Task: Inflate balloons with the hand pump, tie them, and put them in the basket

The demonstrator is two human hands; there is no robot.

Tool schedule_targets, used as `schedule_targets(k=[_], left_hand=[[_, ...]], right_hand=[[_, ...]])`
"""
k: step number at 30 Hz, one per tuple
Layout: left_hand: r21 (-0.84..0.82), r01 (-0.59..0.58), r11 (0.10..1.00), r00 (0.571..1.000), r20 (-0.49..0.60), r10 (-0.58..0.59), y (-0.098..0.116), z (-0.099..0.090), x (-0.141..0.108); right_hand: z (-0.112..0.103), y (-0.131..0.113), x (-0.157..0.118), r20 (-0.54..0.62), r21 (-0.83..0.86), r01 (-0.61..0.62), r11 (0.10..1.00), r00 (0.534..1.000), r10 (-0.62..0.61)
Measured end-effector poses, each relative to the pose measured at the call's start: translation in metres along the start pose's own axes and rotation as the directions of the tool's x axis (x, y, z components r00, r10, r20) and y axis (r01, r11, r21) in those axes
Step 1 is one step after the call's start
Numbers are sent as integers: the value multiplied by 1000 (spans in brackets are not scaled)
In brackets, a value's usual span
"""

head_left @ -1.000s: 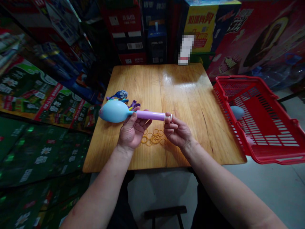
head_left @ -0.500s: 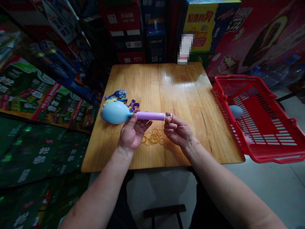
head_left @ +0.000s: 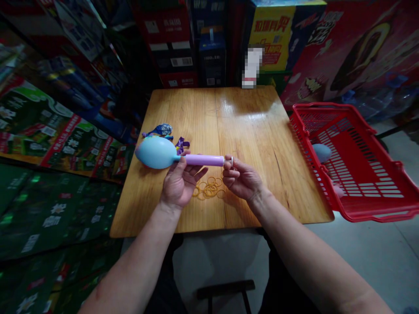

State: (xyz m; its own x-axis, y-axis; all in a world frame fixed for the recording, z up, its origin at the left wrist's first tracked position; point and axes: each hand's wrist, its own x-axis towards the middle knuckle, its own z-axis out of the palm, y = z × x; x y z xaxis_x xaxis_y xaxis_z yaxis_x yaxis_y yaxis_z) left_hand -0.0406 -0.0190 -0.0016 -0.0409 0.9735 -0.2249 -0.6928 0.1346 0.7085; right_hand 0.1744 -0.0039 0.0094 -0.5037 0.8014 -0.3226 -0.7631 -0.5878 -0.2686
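Observation:
A light blue balloon (head_left: pixel 156 151), inflated to an oval, sits on the left end of a purple hand pump (head_left: pixel 204 160). My left hand (head_left: pixel 178 183) is closed around the joint, its thumb over the balloon's neck and the pump's nozzle end. At the other end, my right hand (head_left: pixel 242 176) grips the pump's white handle, which is pushed close to the barrel. Several yellow rubber bands (head_left: pixel 209 187) lie on the wooden table (head_left: pixel 248 131) below the pump. Behind the balloon are deflated balloons, among them a blue patterned one (head_left: pixel 163 129) and a purple one (head_left: pixel 181 145).
To the right of the table stands a red basket (head_left: pixel 347 216) holding a blue balloon (head_left: pixel 322 152) and a pink one (head_left: pixel 338 190). Stacked green cartons (head_left: pixel 55 213) line the left side. Boxes (head_left: pixel 212 56) stand along the far edge. A dark stool (head_left: pixel 225 288) is below.
The view has shifted slightly, so the hands and pump appear a little farther left. Both hands keep their hold, and the balloon's size looks about the same.

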Motion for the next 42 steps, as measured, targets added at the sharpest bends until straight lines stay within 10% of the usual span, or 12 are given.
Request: schedule_targets(k=[13, 21, 29, 42], left_hand=[[-8, -156, 988, 988, -8, 156, 30, -3, 3], [-13, -32, 999, 999, -4, 32, 1, 3, -4], [17, -155, 988, 988, -10, 155, 33, -3, -1], [13, -46, 999, 999, -10, 46, 13, 3, 3]], right_hand=[[-3, -19, -6, 84, 86, 39, 995, 995, -47], [-2, 17, 8, -3, 105, -64, 992, 998, 64], [4, -16, -4, -4, 13, 41, 999, 999, -41], [-1, -4, 2, -2, 15, -52, 999, 999, 52]])
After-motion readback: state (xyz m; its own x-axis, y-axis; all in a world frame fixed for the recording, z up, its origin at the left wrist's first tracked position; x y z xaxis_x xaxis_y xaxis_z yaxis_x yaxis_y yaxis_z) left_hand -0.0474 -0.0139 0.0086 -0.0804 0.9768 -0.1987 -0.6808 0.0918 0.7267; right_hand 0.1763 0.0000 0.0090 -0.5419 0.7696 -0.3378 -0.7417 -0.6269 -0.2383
